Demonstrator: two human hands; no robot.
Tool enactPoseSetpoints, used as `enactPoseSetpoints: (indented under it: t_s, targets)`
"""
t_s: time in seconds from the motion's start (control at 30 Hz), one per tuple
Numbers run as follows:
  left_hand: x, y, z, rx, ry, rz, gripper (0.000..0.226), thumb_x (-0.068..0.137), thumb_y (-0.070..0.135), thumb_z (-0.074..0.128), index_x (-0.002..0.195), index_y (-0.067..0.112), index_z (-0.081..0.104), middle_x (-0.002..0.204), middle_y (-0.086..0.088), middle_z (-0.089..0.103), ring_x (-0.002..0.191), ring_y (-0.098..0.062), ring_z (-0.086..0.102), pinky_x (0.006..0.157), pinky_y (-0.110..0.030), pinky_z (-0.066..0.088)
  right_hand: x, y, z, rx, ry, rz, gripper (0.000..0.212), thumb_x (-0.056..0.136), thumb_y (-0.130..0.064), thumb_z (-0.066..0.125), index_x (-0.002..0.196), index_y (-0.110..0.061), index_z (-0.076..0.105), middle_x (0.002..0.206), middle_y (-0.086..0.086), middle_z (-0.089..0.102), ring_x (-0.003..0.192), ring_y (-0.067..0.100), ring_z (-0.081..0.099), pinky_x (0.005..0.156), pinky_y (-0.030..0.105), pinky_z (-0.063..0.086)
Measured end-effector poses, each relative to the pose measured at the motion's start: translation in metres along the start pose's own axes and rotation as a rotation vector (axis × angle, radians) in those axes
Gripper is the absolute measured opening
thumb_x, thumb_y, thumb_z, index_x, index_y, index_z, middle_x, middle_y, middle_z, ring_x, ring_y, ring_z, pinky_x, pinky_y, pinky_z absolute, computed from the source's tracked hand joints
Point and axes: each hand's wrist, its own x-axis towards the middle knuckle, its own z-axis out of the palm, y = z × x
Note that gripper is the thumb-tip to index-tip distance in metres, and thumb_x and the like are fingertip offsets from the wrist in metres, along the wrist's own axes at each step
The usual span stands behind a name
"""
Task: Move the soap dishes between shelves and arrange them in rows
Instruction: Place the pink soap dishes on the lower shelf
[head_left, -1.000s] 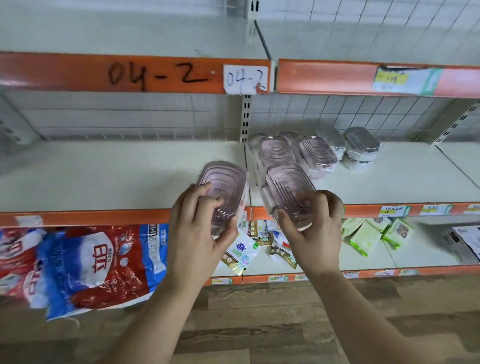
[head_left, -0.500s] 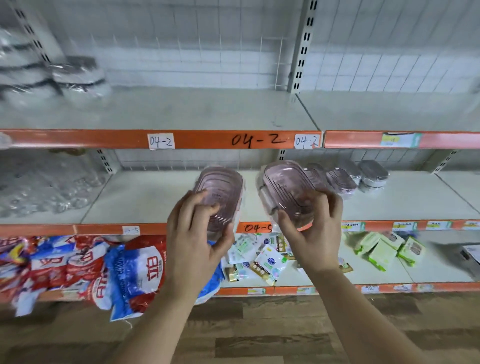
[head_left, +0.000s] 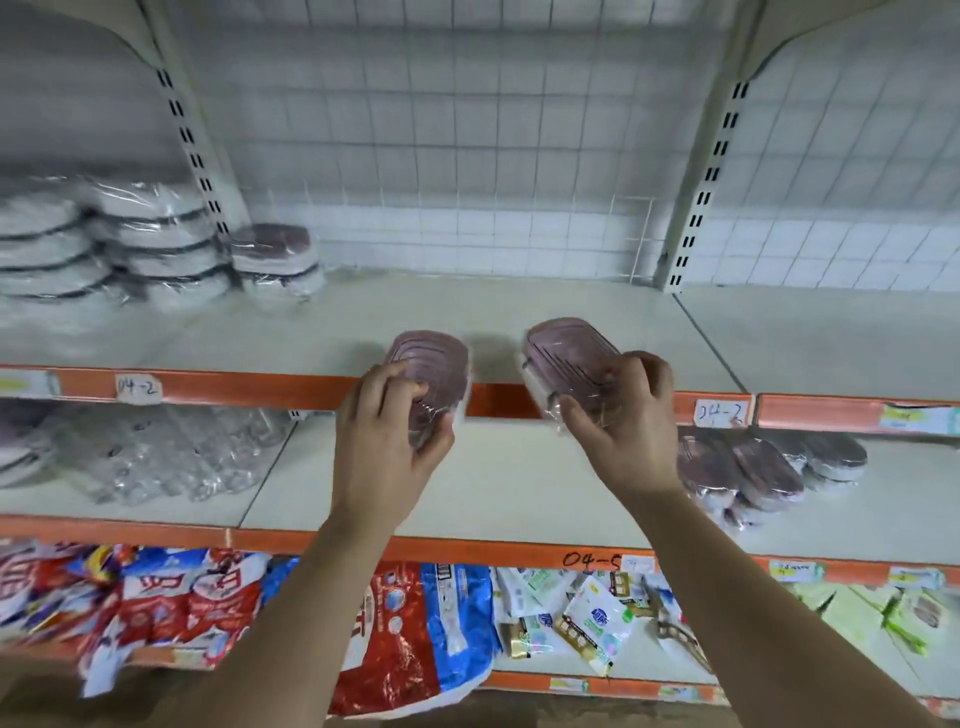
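My left hand (head_left: 387, 441) grips a pink plastic-wrapped soap dish (head_left: 434, 371), held tilted at the orange front edge of the upper shelf (head_left: 519, 312). My right hand (head_left: 618, 421) grips a second pink soap dish (head_left: 563, 351), also tilted, its far end over the same shelf. Several more pink and grey soap dishes (head_left: 743, 467) lie in a loose cluster on the middle shelf (head_left: 519, 488) at the right. Stacks of wrapped grey and white dishes (head_left: 156, 239) and a short stack with a pink dish on top (head_left: 275, 260) stand at the upper shelf's back left.
Clear plastic items (head_left: 171, 452) lie on the middle shelf's left. Red and blue bags (head_left: 410, 634) and small packets (head_left: 587, 618) fill the bottom shelf. A wire grid backs the shelves, with slotted uprights (head_left: 696, 208) between bays.
Both hands have risen with their soap dishes from the middle shelf's level to the upper shelf's front edge. The view has tilted up, showing the upper shelf and its stacks.
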Motion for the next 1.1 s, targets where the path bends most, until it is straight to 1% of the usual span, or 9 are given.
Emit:
enactPoseSetpoints:
  t_s: [0.07, 0.2, 0.4, 0.5, 0.63, 0.77, 0.87, 0.97, 1.1]
  targets:
    - [0.020, -0.022, 0.008, 0.002, -0.021, -0.023, 0.037, 0.085, 0.038, 0.055, 0.099, 0.005, 0.063, 0.116, -0.014, 0.060, 0.108, -0.028, 0.053, 0.091, -0.039, 0.046, 0.024, -0.002, 0.020, 0.005, -0.046, 0.015, 0.051, 0.069, -0.053, 0.059, 0.100, -0.012, 0.056, 0.113, 0.007, 0.047, 0.094, -0.011, 0.039, 0.077, 0.007, 0.037]
    - [0.052, -0.065, 0.020, 0.036, -0.117, -0.064, 0.041, 0.083, 0.042, 0.053, 0.099, 0.006, 0.063, 0.114, -0.012, 0.061, 0.104, -0.033, 0.059, 0.091, -0.041, 0.048, 0.066, -0.010, 0.057, 0.012, -0.123, 0.067, 0.051, 0.068, -0.050, 0.066, 0.104, -0.015, 0.059, 0.115, 0.000, 0.043, 0.096, 0.022, 0.057, 0.086, 0.032, 0.049]
    - [0.078, -0.128, 0.023, -0.056, -0.285, -0.210, 0.052, 0.079, 0.046, 0.049, 0.116, 0.012, 0.063, 0.122, -0.007, 0.059, 0.107, -0.030, 0.055, 0.094, -0.042, 0.049, 0.101, -0.020, 0.111, -0.056, -0.276, 0.062, 0.050, 0.076, -0.024, 0.079, 0.123, -0.023, 0.062, 0.118, -0.001, 0.042, 0.106, 0.027, 0.057, 0.089, 0.027, 0.043]
    - [0.088, -0.161, 0.021, 0.021, -0.319, -0.121, 0.054, 0.081, 0.039, 0.045, 0.125, 0.015, 0.066, 0.125, -0.006, 0.061, 0.116, -0.036, 0.053, 0.101, -0.051, 0.046, 0.109, -0.025, 0.140, -0.069, -0.322, 0.073, 0.051, 0.075, -0.034, 0.074, 0.125, -0.027, 0.065, 0.126, 0.006, 0.047, 0.112, 0.028, 0.055, 0.096, 0.030, 0.044]
    - [0.108, -0.198, 0.016, 0.022, -0.362, -0.140, 0.050, 0.078, 0.040, 0.043, 0.113, 0.016, 0.069, 0.121, -0.004, 0.061, 0.113, -0.033, 0.055, 0.098, -0.049, 0.047, 0.121, -0.036, 0.178, -0.114, -0.335, 0.102, 0.056, 0.067, -0.048, 0.060, 0.120, -0.030, 0.067, 0.126, 0.008, 0.054, 0.119, 0.033, 0.050, 0.104, 0.043, 0.042]
    - [0.126, -0.233, 0.014, 0.050, -0.456, -0.126, 0.060, 0.072, 0.064, 0.061, 0.110, 0.018, 0.061, 0.123, -0.006, 0.058, 0.115, -0.028, 0.051, 0.100, -0.039, 0.043, 0.128, -0.051, 0.215, -0.186, -0.288, 0.147, 0.058, 0.063, -0.065, 0.053, 0.105, -0.027, 0.066, 0.115, 0.003, 0.063, 0.115, 0.033, 0.052, 0.099, 0.043, 0.041]
    - [0.137, -0.261, 0.009, 0.014, -0.466, -0.069, 0.057, 0.070, 0.054, 0.079, 0.107, 0.015, 0.058, 0.113, -0.006, 0.059, 0.109, -0.028, 0.050, 0.095, -0.039, 0.044, 0.128, -0.067, 0.234, -0.243, -0.239, 0.176, 0.056, 0.064, -0.062, 0.075, 0.100, -0.021, 0.062, 0.115, 0.005, 0.063, 0.112, 0.035, 0.048, 0.094, 0.046, 0.044]
    - [0.153, -0.286, -0.005, -0.039, -0.387, 0.001, 0.058, 0.073, 0.061, 0.068, 0.108, 0.016, 0.056, 0.113, -0.006, 0.056, 0.107, -0.026, 0.049, 0.093, -0.040, 0.046, 0.128, -0.081, 0.251, -0.219, -0.212, 0.201, 0.050, 0.065, -0.048, 0.085, 0.098, -0.019, 0.062, 0.115, 0.006, 0.062, 0.112, 0.035, 0.047, 0.092, 0.046, 0.045]
    - [0.194, -0.312, -0.023, -0.046, -0.300, 0.030, 0.069, 0.081, 0.065, 0.058, 0.122, 0.010, 0.057, 0.128, -0.014, 0.052, 0.121, -0.032, 0.045, 0.102, -0.042, 0.041, 0.125, -0.096, 0.270, -0.155, -0.172, 0.161, 0.046, 0.063, -0.050, 0.084, 0.089, -0.019, 0.062, 0.099, 0.001, 0.063, 0.098, 0.033, 0.055, 0.084, 0.042, 0.047]
